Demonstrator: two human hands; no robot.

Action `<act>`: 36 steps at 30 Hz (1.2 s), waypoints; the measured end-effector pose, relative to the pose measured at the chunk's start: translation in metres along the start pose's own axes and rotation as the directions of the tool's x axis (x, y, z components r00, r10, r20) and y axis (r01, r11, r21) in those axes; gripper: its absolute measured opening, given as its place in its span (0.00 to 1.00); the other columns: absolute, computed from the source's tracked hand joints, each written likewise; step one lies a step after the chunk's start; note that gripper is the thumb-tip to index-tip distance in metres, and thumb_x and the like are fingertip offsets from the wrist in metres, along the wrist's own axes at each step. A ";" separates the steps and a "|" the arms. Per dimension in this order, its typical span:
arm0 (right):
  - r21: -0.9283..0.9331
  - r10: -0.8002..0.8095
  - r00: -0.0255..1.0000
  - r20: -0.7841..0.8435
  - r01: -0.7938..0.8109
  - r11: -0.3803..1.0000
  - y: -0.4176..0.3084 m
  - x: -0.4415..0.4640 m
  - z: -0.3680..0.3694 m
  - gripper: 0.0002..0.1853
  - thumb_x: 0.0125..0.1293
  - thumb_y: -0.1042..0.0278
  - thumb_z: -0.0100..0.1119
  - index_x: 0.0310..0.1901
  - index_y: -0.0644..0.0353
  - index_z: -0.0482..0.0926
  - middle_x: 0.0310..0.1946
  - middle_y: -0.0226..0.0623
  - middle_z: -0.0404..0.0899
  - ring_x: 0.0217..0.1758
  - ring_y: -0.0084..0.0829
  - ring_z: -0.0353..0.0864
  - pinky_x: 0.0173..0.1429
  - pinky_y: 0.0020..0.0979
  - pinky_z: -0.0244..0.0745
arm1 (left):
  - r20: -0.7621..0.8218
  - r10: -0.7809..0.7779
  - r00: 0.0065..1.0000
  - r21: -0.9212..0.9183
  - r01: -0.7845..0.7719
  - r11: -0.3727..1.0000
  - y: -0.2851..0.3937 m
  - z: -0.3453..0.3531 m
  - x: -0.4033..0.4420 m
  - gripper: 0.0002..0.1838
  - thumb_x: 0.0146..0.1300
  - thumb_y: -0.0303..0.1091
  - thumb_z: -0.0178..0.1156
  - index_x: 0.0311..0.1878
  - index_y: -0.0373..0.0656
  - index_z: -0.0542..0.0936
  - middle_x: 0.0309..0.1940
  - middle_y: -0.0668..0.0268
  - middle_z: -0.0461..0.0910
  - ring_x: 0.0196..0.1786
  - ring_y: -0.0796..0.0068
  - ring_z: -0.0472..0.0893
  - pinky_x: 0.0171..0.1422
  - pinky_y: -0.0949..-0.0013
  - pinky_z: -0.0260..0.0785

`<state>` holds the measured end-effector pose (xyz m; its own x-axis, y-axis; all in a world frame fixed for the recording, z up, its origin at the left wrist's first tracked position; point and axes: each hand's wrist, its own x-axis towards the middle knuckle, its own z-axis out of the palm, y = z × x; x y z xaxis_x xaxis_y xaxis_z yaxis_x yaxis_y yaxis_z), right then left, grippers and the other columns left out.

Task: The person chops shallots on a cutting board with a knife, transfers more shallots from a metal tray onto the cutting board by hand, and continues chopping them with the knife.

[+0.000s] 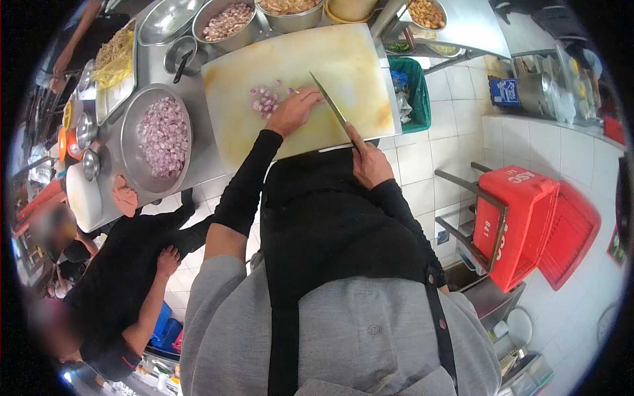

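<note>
A kitchen knife (328,96) is gripped by its brown wooden handle in my right hand (372,165), near the front edge of the cutting board. Its blade slants up and left across the large, yellow-stained white cutting board (251,66). My left hand (295,112) rests on the board just left of the blade, its fingers drawn together; what they hold, if anything, is too small to name. Beside that hand lies a small pile of peeled purple shallots (265,104). Left of the board, a wide metal bowl (127,125) holds chopped purple shallots (162,137).
Metal pots of chopped food (228,22) line the board's far side, near a small metal pot (185,59). A green-lined bin (417,99) stands right of the board. Further right is a red crate (518,221). A person in black (125,264) is at my left.
</note>
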<state>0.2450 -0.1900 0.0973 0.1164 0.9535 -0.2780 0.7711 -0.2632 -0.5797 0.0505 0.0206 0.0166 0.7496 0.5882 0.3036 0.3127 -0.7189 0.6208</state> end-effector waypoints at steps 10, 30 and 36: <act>-0.029 0.054 0.998 -0.012 -0.055 0.998 -0.008 0.003 -0.001 0.41 0.77 0.72 0.54 0.87 0.30 0.54 0.36 0.58 0.83 0.38 0.63 0.85 0.45 0.60 0.79 | -0.001 0.085 0.996 0.025 -0.084 0.996 -0.010 0.007 -0.004 0.15 0.67 0.20 0.63 0.56 0.42 0.83 0.58 0.58 0.85 0.58 0.50 0.85 0.61 0.54 0.80; -0.032 0.038 0.999 0.011 -0.038 0.999 -0.012 0.010 -0.002 0.39 0.78 0.72 0.53 0.87 0.34 0.55 0.34 0.61 0.82 0.41 0.65 0.85 0.48 0.60 0.79 | 0.018 0.022 1.000 0.042 -0.022 0.999 0.000 0.004 -0.001 0.19 0.63 0.17 0.59 0.57 0.40 0.82 0.57 0.57 0.85 0.59 0.51 0.85 0.61 0.54 0.82; -0.046 0.023 0.999 0.038 -0.021 0.999 -0.009 0.013 0.004 0.47 0.72 0.75 0.53 0.88 0.32 0.47 0.38 0.64 0.83 0.40 0.66 0.87 0.47 0.63 0.82 | -0.013 0.058 0.998 0.039 -0.057 0.998 -0.005 0.008 -0.001 0.19 0.63 0.17 0.59 0.57 0.40 0.83 0.57 0.57 0.85 0.60 0.52 0.84 0.61 0.54 0.81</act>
<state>0.2369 -0.1754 0.0957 0.1104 0.9411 -0.3197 0.7963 -0.2762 -0.5381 0.0524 0.0207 0.0074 0.7590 0.5504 0.3479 0.2920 -0.7652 0.5737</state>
